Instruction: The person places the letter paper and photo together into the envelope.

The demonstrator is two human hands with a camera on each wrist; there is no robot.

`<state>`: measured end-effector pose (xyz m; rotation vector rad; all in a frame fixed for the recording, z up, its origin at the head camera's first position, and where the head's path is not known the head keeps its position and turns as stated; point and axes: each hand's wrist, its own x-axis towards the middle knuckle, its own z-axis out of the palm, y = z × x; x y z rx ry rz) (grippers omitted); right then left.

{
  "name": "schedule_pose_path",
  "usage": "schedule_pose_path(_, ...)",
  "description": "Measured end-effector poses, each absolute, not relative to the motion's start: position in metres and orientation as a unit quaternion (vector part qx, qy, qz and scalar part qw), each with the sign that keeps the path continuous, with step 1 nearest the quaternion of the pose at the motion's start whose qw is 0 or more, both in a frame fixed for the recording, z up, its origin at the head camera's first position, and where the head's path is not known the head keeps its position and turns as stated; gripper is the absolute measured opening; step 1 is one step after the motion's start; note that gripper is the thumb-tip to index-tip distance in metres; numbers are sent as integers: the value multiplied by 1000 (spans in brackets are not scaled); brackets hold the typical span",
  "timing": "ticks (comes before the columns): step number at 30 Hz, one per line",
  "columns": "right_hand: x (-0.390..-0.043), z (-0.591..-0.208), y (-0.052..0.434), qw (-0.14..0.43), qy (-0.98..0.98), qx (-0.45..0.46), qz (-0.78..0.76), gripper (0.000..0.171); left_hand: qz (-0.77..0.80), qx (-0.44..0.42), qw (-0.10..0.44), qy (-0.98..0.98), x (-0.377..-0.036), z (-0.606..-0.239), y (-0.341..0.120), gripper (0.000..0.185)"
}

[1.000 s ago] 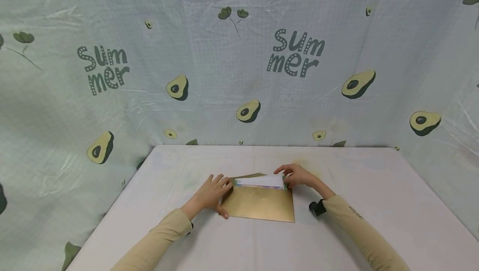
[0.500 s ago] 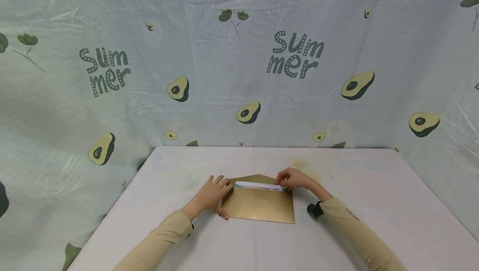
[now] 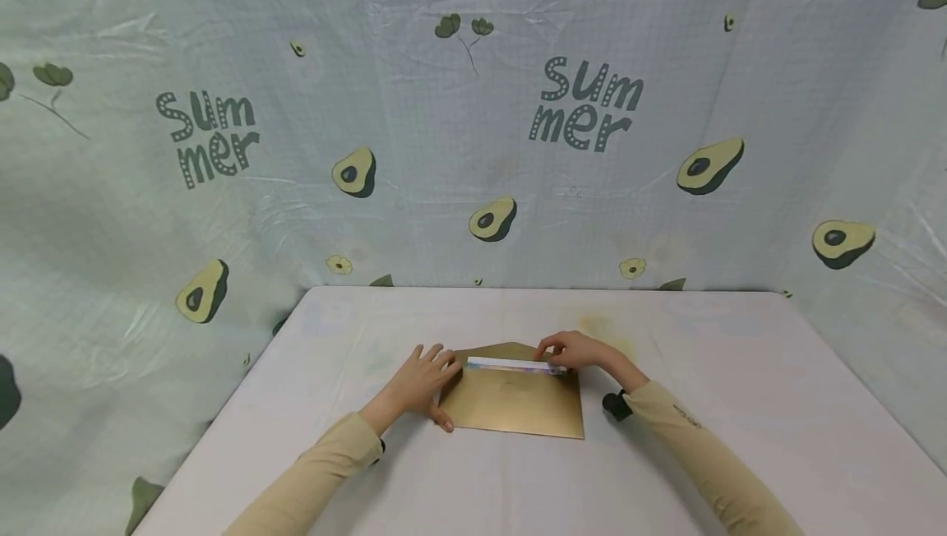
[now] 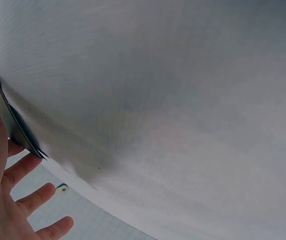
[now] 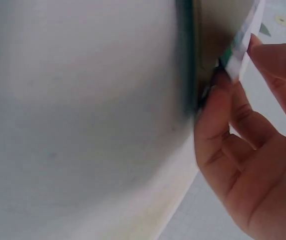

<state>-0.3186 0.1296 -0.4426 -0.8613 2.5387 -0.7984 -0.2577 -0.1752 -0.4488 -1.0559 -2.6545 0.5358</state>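
Pinching the white card [image 3: 514, 365] with my right hand [image 3: 580, 351], I press the gold envelope [image 3: 510, 406] mid-table with my flat left hand [image 3: 420, 380]; slide squarely, keeping corners clear.

card [image 3: 514, 365] mostly buried in the envelope [image 3: 514, 408], only a thin strip showing, right wrist view super blurry, left hand [image 4: 5, 200] cut off by the frame edge, card print unreadable

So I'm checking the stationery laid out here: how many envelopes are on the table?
1. A gold envelope lies at the middle of the table, between the left hand and the right hand. A white paper sticks out of it.
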Motion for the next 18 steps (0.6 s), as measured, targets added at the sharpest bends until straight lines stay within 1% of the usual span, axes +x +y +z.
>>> schedule_pose_path(8, -321, -440, 121, 158, 901, -325, -238, 14, 187, -359, 119, -907, -255, -448, -175, 100)
schedule_pose_path(13, -324, -441, 116, 151, 892, -350, -244, 20, 187, -357, 115, -908, -255, -447, -175, 100)
schedule_pose_path(18, -326, -439, 112, 160, 877, -366, -267, 24, 187, -356, 116, -908, -255, -446, -174, 99)
